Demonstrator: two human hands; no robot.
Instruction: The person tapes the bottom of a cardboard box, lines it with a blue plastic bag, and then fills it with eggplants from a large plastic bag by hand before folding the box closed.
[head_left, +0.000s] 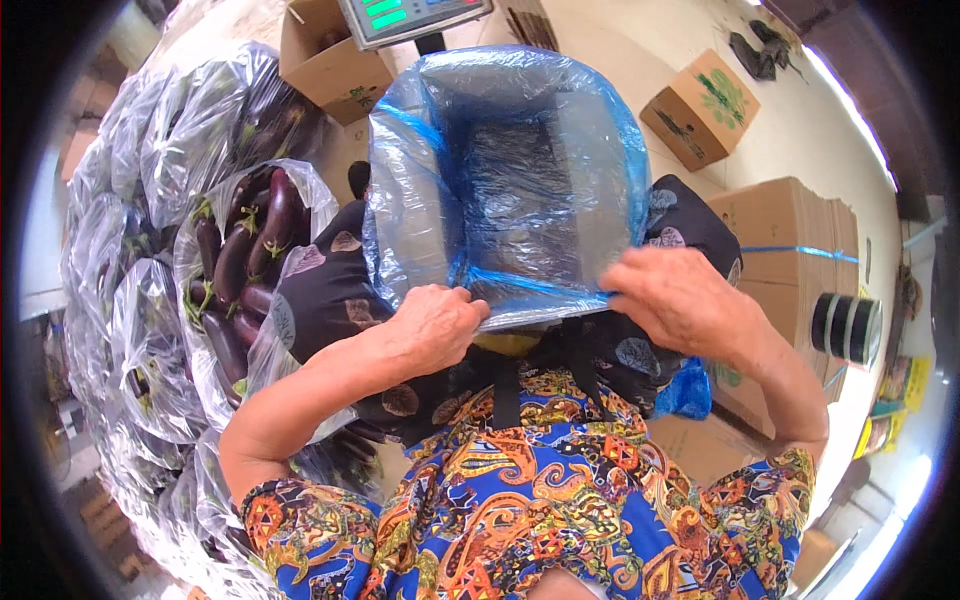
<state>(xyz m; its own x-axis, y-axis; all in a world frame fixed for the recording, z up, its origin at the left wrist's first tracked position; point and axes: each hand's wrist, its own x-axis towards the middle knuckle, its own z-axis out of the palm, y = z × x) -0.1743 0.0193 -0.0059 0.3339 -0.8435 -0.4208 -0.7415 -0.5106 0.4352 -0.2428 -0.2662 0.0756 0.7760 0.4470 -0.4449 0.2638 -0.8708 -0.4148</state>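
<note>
An open box lined with a thin blue plastic bag (517, 172) stands between my knees, and nothing but film shows inside it. The bag's edge is folded out over the rim. My left hand (442, 326) grips the film at the near rim, left of the middle. My right hand (667, 296) pinches the film at the near right corner. To the left, beside my knee, lies an open clear plastic bag of eggplants (238, 251).
Many more clear bags of eggplants (195, 142) are piled at the left. A cardboard box (337, 75) and a digital scale (412, 19) are ahead. At the right are a closed carton (701, 109), strapped flat cartons (787, 225) and a tape roll stack (847, 330).
</note>
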